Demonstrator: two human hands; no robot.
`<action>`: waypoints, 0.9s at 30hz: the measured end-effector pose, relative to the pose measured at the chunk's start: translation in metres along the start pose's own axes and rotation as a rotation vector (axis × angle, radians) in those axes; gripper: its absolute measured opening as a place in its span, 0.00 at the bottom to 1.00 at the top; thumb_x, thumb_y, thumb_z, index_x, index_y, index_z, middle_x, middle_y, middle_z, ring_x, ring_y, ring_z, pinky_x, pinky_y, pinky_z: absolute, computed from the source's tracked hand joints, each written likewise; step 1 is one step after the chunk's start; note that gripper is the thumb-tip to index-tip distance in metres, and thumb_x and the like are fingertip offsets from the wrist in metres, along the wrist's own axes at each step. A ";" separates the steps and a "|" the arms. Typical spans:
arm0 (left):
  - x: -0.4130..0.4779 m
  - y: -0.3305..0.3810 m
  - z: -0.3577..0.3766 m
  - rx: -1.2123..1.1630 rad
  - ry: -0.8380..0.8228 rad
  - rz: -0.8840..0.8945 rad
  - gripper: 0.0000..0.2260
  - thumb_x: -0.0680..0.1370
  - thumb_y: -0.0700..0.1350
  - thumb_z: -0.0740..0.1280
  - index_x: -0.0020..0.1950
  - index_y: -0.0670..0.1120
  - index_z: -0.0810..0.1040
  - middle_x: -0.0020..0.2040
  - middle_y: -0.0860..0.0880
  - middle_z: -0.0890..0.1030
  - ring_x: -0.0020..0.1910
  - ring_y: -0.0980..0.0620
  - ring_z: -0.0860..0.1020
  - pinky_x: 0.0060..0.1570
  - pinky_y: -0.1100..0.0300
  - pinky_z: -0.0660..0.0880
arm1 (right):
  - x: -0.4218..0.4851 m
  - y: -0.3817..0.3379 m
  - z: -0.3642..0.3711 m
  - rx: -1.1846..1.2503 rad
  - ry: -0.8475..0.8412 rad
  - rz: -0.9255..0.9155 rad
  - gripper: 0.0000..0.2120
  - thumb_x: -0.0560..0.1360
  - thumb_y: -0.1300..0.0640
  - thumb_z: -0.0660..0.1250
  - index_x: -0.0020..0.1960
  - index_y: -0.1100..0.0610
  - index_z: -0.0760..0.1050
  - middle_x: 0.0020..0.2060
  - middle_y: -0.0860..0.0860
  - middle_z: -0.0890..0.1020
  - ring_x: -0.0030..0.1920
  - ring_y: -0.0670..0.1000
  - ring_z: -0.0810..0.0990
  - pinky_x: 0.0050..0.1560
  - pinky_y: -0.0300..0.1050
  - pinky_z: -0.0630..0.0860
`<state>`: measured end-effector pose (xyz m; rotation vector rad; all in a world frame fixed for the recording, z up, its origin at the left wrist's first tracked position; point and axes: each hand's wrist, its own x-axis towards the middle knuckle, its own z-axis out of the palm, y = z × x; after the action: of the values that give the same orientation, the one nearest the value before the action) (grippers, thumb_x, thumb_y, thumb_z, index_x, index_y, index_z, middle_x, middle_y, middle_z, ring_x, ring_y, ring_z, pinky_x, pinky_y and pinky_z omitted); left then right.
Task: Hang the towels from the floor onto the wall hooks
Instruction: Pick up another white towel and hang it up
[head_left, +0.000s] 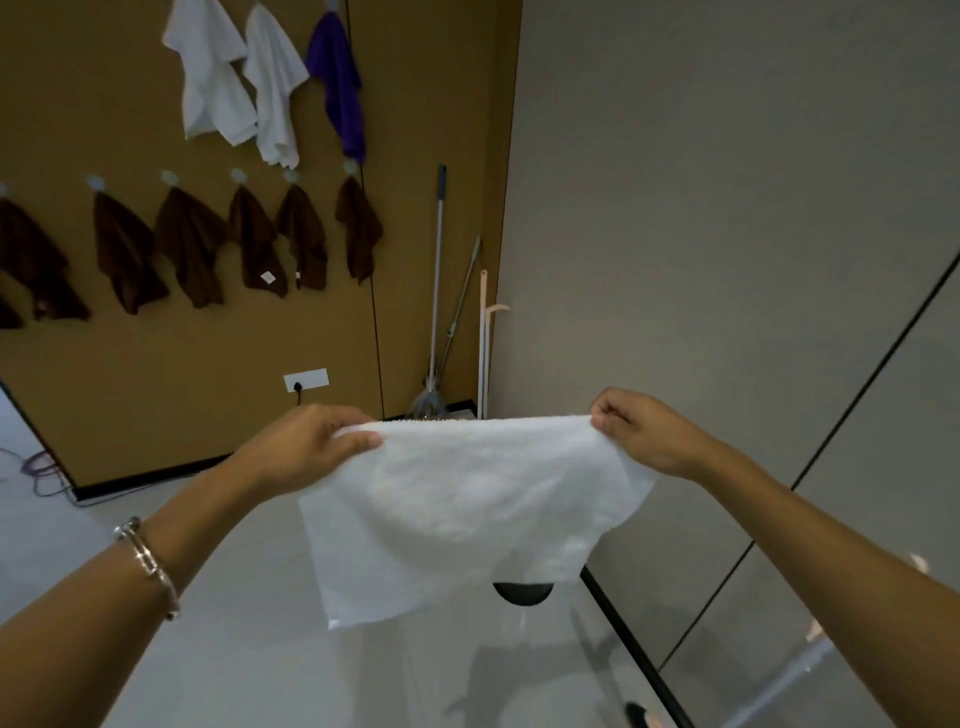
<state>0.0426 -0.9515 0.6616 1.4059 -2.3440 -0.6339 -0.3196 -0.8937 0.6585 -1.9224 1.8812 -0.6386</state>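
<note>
Left of the purple towel (337, 78), two hung white towels (213, 78) filled the upper row. Below it, brown towels (249, 244) covered the lower row of hooks. A thin black cord (371, 260) ran down the brown wall (441, 78) beneath its right edge. Right of that lay a bare strip of wall up to the corner. Down and right of it, mop handles (439, 270) leaned in the corner. Far below it, the spread white towel (467, 493), stretched between the left hand (311, 441) and the right hand (639, 431), barred the way forward.

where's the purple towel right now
In the head view the purple towel hangs on the brown wall at upper left, rightmost of the top row, beside two white towels.
</note>
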 end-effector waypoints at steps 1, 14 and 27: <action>0.006 -0.007 -0.005 0.035 -0.008 0.015 0.09 0.78 0.56 0.62 0.48 0.55 0.80 0.43 0.58 0.80 0.41 0.60 0.78 0.41 0.60 0.76 | 0.009 -0.006 0.002 -0.005 -0.037 -0.007 0.09 0.81 0.57 0.58 0.45 0.49 0.73 0.41 0.46 0.77 0.42 0.47 0.74 0.41 0.39 0.70; 0.094 -0.073 -0.024 0.227 -0.021 -0.140 0.11 0.79 0.39 0.55 0.40 0.47 0.73 0.39 0.46 0.78 0.36 0.51 0.73 0.37 0.57 0.69 | 0.178 -0.045 0.064 -0.117 -0.240 -0.075 0.09 0.76 0.62 0.58 0.40 0.53 0.71 0.37 0.51 0.74 0.38 0.49 0.71 0.37 0.44 0.66; 0.188 -0.111 -0.050 0.254 0.009 -0.319 0.10 0.74 0.37 0.56 0.39 0.45 0.75 0.40 0.45 0.78 0.38 0.48 0.74 0.36 0.56 0.69 | 0.327 -0.053 0.089 0.108 -0.414 -0.311 0.14 0.78 0.46 0.60 0.37 0.50 0.70 0.36 0.51 0.74 0.37 0.52 0.73 0.39 0.46 0.65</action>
<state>0.0644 -1.1743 0.6554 1.9151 -2.2741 -0.4171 -0.2243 -1.2229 0.6342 -2.0992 1.2871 -0.3777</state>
